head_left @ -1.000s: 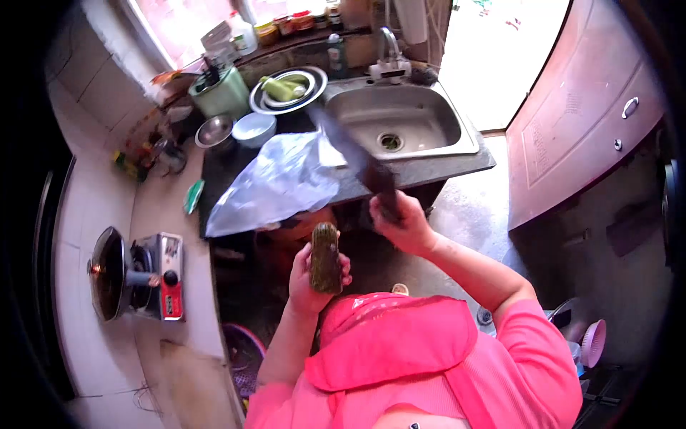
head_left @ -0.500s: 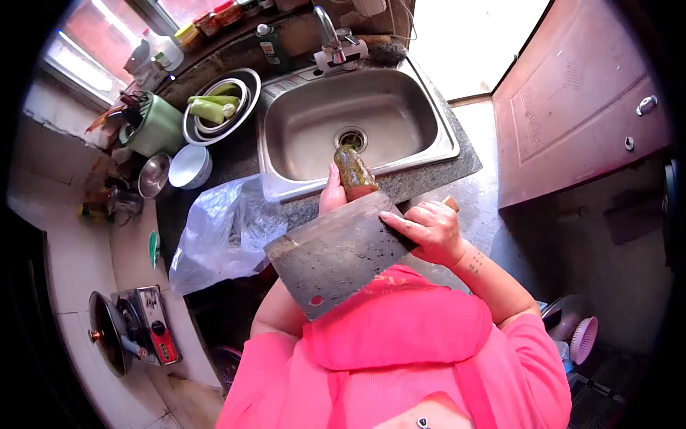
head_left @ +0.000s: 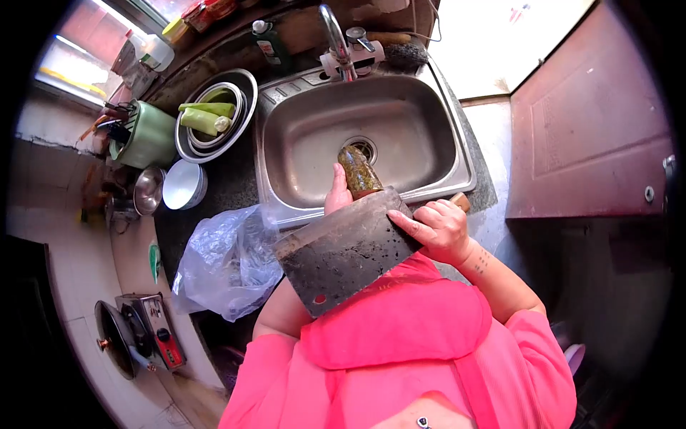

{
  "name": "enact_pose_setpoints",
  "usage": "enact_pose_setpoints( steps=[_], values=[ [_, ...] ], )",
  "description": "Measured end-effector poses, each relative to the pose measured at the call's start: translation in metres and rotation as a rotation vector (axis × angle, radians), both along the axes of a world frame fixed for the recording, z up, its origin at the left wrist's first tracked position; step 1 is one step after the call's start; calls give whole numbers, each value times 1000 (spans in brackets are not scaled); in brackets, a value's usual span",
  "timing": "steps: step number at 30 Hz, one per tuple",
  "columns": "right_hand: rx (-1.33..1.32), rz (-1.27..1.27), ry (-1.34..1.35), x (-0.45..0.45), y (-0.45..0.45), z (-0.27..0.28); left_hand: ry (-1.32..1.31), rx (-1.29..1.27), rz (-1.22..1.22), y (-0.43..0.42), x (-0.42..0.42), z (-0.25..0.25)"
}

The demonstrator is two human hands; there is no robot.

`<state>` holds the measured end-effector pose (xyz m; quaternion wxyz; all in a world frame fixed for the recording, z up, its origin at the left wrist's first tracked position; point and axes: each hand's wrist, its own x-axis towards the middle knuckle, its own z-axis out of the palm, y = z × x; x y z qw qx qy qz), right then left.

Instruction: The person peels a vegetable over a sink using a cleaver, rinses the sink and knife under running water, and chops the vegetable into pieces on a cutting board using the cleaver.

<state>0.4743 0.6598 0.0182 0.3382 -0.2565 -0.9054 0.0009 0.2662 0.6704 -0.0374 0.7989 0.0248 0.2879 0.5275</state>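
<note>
My right hand (head_left: 439, 232) is closed round the wooden handle (head_left: 460, 203) of a broad, dark cleaver (head_left: 350, 250), its index finger stretched along the blade. The blade lies tilted in front of my body, its upper edge at the near end of a thick, mottled green-brown stem vegetable (head_left: 359, 170). My left hand (head_left: 339, 191) holds this vegetable over the sink's near rim; the thumb shows, while the blade hides most of the other fingers. Beyond the vegetable's far end is the drain (head_left: 361, 146) of the steel sink (head_left: 300, 136).
Left of the sink, pale green peeled stems (head_left: 207, 118) lie in nested bowls (head_left: 249, 107). A white bowl (head_left: 184, 184), a metal bowl (head_left: 148, 190) and a crumpled plastic bag (head_left: 229, 261) are nearer. The faucet (head_left: 336, 39) rises behind the sink. A stove (head_left: 153, 329) stands lower left.
The camera view has shifted a little, so the sink and bowls sit differently in the picture. Both hands keep their grips, and the blade stays at the vegetable's near end.
</note>
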Motion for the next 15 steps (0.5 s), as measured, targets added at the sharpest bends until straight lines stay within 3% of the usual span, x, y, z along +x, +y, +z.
enact_pose_setpoints(
  steps=[5,8,12,15],
  values=[
    [-60,64,57,19,38,-8,-184,-38,-145,13,14,21],
    [-82,118,17,38,55,-2,-191,53,-60,25,29,7],
    [-70,128,27,62,84,-1,208,-115,97,33,68,51],
    [-74,171,49,75,97,-9,155,-71,113,36,77,34]
  ],
)
